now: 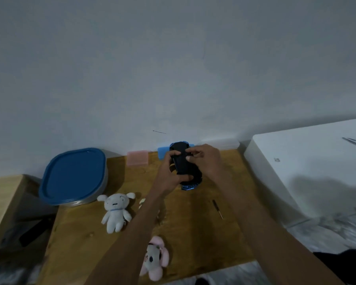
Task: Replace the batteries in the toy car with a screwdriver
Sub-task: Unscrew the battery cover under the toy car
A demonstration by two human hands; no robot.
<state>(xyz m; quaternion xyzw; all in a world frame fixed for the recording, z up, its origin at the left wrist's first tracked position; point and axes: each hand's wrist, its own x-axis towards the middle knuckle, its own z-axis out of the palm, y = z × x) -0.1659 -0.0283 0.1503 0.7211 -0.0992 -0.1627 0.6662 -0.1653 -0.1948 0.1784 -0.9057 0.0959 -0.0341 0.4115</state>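
Head view puts me over one wooden table [193, 233], and I count down from the biggest thing on it. One blue-lidded container [73, 175] sits at the far left corner. One toy car [184, 165] is held above the far edge, its dark underside turned up toward me. My left hand [171, 175] grips it from the left side, thumb curled across the near end. My right hand [203, 159] comes over from the right, fingertips bent onto the underside; whether they pinch a cover or a battery I cannot tell. Two plush toys follow: one white [116, 211] near the left edge, one pink and grey [155, 258] at the near edge. Two small flat boxes lie along the far edge, one pink [137, 158], one blue [162, 153]. One screwdriver [217, 208] lies untouched near the right edge. I judge the compartment work is under way by hand; no batteries show, so fitting and screwing shut likely remain.
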